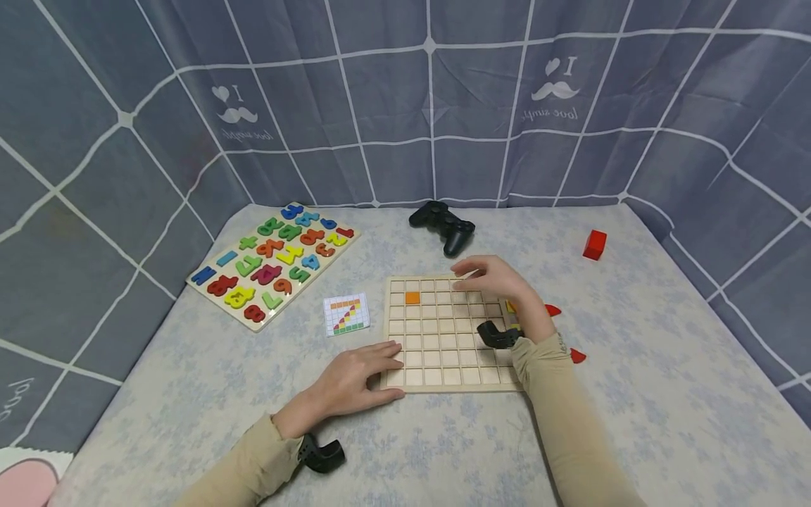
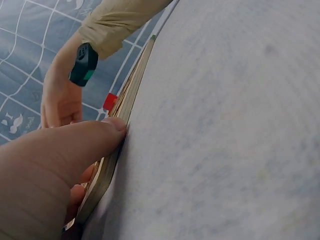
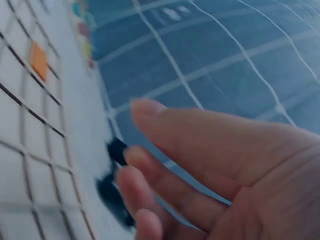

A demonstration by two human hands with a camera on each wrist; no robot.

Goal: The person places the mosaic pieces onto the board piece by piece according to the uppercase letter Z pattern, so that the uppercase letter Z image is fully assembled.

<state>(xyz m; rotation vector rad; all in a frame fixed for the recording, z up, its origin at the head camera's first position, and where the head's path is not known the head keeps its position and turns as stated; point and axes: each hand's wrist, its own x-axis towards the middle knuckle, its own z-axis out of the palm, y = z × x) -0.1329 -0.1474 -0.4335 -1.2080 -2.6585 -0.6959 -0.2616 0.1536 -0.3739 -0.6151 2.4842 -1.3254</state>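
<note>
A light wooden grid board (image 1: 450,387) lies flat in front of me. One orange square tile (image 1: 412,298) sits in a cell in its upper left part. My left hand (image 1: 351,377) rests along the board's left edge with extended fingers, and its thumb (image 2: 95,137) touches the near rim. Over the board's upper right part is my right hand (image 1: 497,282), its fingers loosely bent. The right wrist view shows no piece between its thumb and fingertips. Left of the board lies a small printed card (image 1: 346,314) with a coloured grid pattern.
Yellow pieces (image 1: 512,310) and red pieces (image 1: 577,355) show right of the board, partly behind the right arm. A black game controller (image 1: 443,227) lies behind it. A number puzzle board (image 1: 253,326) stands back left; a red block (image 1: 595,245) is far right.
</note>
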